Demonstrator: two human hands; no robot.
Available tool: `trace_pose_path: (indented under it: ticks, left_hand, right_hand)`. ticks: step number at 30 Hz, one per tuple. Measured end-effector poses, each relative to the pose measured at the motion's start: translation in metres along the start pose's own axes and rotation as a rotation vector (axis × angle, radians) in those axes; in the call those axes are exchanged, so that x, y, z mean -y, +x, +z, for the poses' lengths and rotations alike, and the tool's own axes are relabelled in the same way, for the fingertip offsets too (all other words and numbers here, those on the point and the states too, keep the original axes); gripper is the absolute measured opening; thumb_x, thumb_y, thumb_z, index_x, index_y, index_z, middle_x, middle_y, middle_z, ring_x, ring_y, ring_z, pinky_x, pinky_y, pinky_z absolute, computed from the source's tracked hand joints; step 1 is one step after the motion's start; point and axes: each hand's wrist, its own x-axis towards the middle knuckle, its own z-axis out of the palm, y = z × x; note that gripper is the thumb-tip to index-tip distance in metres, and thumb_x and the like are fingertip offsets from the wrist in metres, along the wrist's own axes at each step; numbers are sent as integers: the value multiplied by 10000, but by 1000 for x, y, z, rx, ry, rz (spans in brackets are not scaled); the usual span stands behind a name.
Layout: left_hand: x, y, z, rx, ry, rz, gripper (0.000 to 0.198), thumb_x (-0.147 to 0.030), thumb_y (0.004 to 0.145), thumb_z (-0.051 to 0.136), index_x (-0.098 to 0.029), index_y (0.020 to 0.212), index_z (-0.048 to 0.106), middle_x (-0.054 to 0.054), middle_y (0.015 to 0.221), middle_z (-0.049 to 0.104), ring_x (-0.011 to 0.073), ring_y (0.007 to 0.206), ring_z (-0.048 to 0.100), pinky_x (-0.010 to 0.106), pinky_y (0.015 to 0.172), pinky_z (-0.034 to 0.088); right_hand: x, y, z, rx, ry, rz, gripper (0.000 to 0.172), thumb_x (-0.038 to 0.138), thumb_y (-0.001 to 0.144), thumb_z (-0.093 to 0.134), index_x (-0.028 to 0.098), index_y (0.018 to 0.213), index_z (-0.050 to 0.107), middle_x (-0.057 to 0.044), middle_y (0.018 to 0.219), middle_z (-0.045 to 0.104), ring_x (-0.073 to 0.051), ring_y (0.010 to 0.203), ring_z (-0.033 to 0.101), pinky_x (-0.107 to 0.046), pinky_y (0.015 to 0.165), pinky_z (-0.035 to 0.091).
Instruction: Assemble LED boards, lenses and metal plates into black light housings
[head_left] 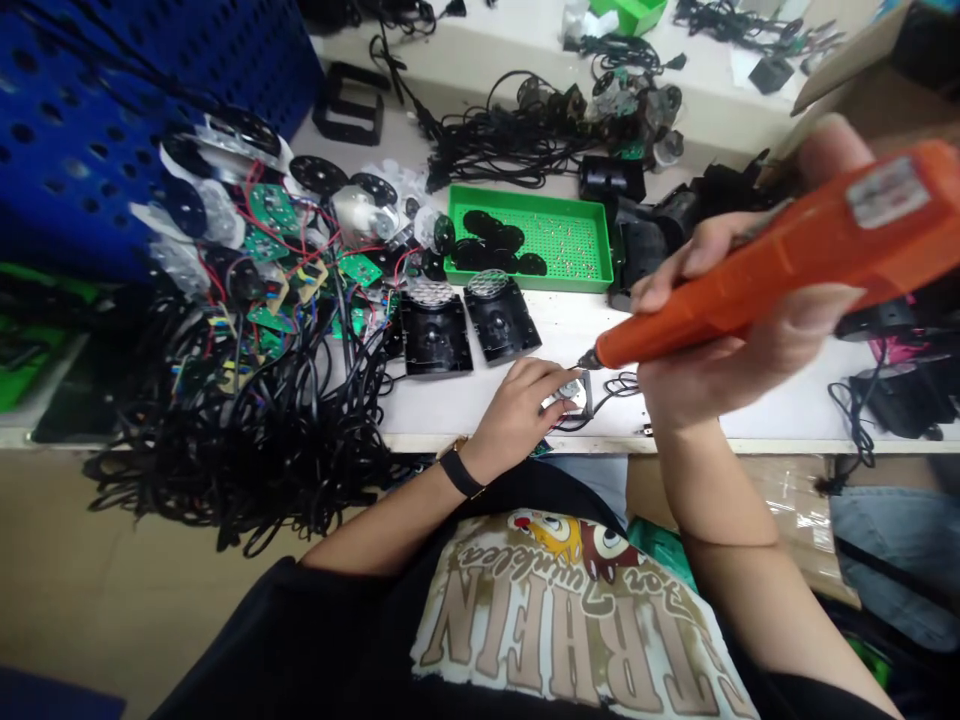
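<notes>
- Fingers of the left hand [517, 410] are pinched on a small silver-and-white round part [568, 393], nearer the body than the green perforated plastic tray [529, 282], apparently to steady it under the tool.
- Right hand [690, 385] wraps its fingers around a long orange electric screwdriver [750, 290], right of the tray, slanting its dark tip down to the part; whether they touch is hard to tell.
- Two black plastic housings [437, 340] with round mesh ends lie just on the tray's near side, probably for easy reach.
- White tabletop [574, 322] shows between tray and left hand, leaving some room; its front edge runs close to the part.
- Tangled black cables [270, 430], left of the tray, spill over that edge, likely cramping leftward movement.
</notes>
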Motion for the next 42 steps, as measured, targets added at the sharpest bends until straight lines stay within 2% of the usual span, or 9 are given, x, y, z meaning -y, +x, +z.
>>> trace_pose_path:
  ticks: [3,6,10,15,18,20,23,29,42]
  left_hand:
    - [0,-1,1,-4,-4,-11,317,-240,938,707,-183,1249,681,73,1117,711,230,1089,619,415,998,529]
    - [-2,-3,1,-22,12,-33,303,-247,947,696,-193,1245,682,76,1125,709,240,1097,615,423,978,536]
    - [-4,-4,1,-33,31,-35,300,-266,959,679,-192,1249,677,82,1119,709,243,1085,608,426,967,538]
    - [-7,-3,0,-37,69,0,336,-241,954,681,-163,1280,659,86,1136,714,239,1073,598,413,979,533]
    - [-7,-3,0,-44,82,5,331,-222,952,679,-160,1276,657,85,1154,721,239,1071,597,408,978,532]
    - [-7,-3,0,-54,73,7,317,-230,957,673,-154,1265,661,82,1157,731,236,1064,600,402,977,532]
    - [-6,-3,2,-67,71,11,302,-280,976,650,-159,1252,670,75,1148,744,232,1051,605,396,969,533]
    - [-5,-3,2,-70,84,11,298,-306,983,638,-161,1241,676,72,1124,747,231,1035,609,392,957,536]
    - [-6,-4,2,-58,57,-43,282,-361,987,638,-196,1209,696,62,1075,756,224,1007,634,391,911,534]
  right_hand:
    - [19,-1,-3,-124,-36,-117,543,815,853,499,452,1250,573,11,817,467,-105,492,440,-251,423,359]
    - [26,-3,-9,-29,-61,-49,520,791,811,591,414,1168,623,-3,841,518,-129,540,499,-272,453,416]
    - [22,-14,-25,4,132,26,373,553,733,800,311,997,696,3,837,531,-115,557,516,-278,454,403]
    - [9,-40,-39,126,-114,146,381,440,759,842,284,1070,688,-15,1063,620,-112,637,636,-279,493,502]
    - [0,-53,-35,160,-63,296,348,457,861,741,246,1129,675,-5,888,690,-110,524,635,-263,455,488]
    - [-5,-59,-28,111,0,262,327,464,885,705,244,1125,670,37,679,648,-120,458,601,-258,429,471]
    - [-11,-64,-20,37,43,163,236,460,880,702,265,1004,655,74,561,571,-119,403,541,-269,425,484]
    - [-18,-68,-17,37,55,117,181,401,910,674,246,859,594,82,557,553,-96,378,497,-251,419,474]
    - [-28,-72,-16,33,46,135,200,450,904,692,291,975,595,99,528,489,-90,359,462,-215,358,389]
